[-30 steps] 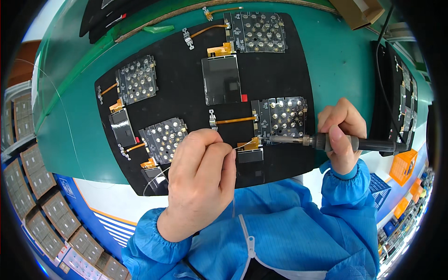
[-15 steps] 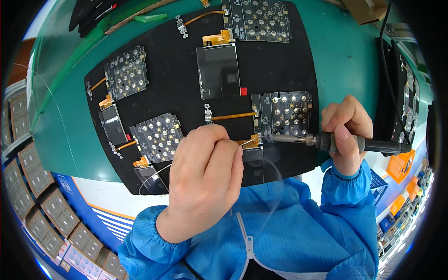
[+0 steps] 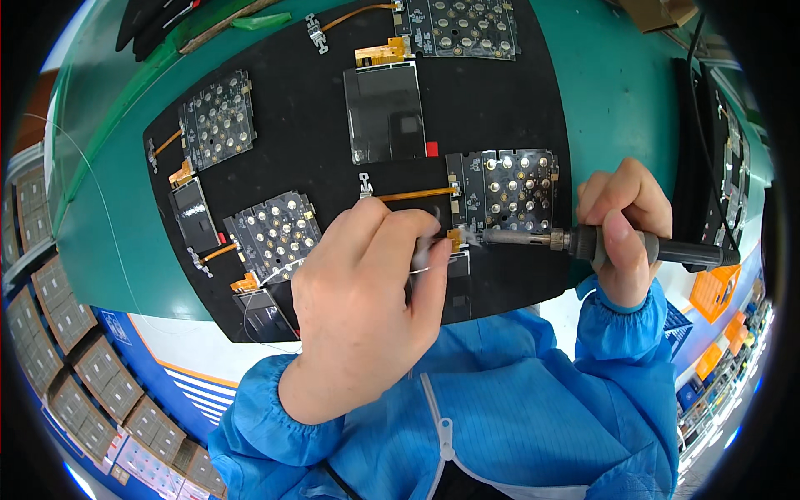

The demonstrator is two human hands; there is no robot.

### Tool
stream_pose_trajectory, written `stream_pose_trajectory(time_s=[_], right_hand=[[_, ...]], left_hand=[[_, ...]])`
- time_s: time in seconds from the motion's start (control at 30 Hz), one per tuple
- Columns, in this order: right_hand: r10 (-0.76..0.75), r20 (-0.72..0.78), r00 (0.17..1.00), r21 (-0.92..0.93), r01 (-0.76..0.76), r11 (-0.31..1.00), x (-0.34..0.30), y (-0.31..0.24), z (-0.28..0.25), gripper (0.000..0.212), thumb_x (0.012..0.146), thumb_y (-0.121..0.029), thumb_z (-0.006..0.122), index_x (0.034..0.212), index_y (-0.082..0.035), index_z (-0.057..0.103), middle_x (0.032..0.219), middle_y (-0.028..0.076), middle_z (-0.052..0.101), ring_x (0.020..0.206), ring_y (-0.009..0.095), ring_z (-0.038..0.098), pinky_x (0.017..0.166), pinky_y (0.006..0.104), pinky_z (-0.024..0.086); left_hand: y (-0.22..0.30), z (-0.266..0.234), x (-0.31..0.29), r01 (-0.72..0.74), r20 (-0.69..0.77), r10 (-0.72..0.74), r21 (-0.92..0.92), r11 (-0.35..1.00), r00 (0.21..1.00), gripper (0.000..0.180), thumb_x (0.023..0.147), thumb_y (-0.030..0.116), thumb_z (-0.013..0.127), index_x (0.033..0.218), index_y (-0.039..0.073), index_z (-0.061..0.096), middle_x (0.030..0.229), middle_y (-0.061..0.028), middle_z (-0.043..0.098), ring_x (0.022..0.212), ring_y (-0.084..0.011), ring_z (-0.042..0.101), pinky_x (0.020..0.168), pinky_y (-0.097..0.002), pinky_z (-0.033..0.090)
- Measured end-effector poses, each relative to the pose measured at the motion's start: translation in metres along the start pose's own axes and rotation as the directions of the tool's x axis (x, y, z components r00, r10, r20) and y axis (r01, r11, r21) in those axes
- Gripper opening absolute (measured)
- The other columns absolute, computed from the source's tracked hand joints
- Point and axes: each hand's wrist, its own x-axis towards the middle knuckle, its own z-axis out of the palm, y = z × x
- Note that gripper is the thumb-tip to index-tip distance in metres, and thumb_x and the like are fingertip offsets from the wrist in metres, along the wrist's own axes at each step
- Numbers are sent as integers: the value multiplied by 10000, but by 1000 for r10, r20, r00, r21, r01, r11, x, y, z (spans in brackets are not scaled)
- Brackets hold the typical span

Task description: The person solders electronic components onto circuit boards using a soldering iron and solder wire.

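Observation:
My right hand [image 3: 629, 237] is closed around the dark handle of a soldering iron [image 3: 587, 244]. The iron lies level, its tip pointing left at the lower edge of a keypad circuit board [image 3: 521, 193]. There, an orange flex connector [image 3: 455, 238] joins the board to a small display [image 3: 457, 287], partly hidden behind my left hand. My left hand [image 3: 358, 308] is just left of the tip, thumb and forefinger curled toward each other and blurred at their ends. A thin solder wire [image 3: 247, 325] loops out behind this hand; its end is hard to make out. Faint smoke hangs near the tip.
The black mat [image 3: 292, 108] carries several similar boards, including a left one [image 3: 218, 121], a lower-left one [image 3: 275, 237] and a top one [image 3: 462, 29], with displays such as the middle one [image 3: 385, 112]. A cable [image 3: 693, 83] runs down the right side. Cartons [image 3: 87, 367] stand at lower left.
My left fingertips have drawn back and up from the flex connector, taking the wire end away from the iron's tip. The iron stays at the joint. The view has shifted slightly.

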Motion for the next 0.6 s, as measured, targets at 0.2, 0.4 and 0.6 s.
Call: stream_pose_trajectory(time_s=[0.2, 0.4, 0.6], right_hand=[[-5, 12, 1000, -4, 5, 1000, 0, 0, 0, 233, 875, -216, 630, 801, -50, 483, 704, 28, 491, 577, 59, 397, 516, 235, 293], [7, 9, 1000, -6, -7, 1000, 0, 0, 0, 224, 879, -212, 625, 808, -50, 487, 715, 27, 491, 585, 63, 398, 528, 237, 294], [-10, 44, 999, -10, 10, 1000, 1, -2, 0, 221, 883, -215, 623, 818, -50, 490, 725, 35, 498, 601, 70, 407, 547, 245, 307]], left_hand=[[4, -7, 8, 136, 125, -132, -24, 990, 983, 74, 804, 73, 715, 805, 35, 652, 715, -88, 618, 567, -256, 614, 510, -358, 470], [3, -4, 14, 146, 122, -138, -53, 988, 983, 72, 779, 41, 733, 787, 21, 664, 535, -7, 337, 480, -117, 317, 463, -313, 256], [4, -7, 15, 145, 138, -140, -27, 989, 980, 75, 788, 40, 727, 785, 17, 656, 516, -4, 340, 476, -99, 327, 459, -313, 246]])
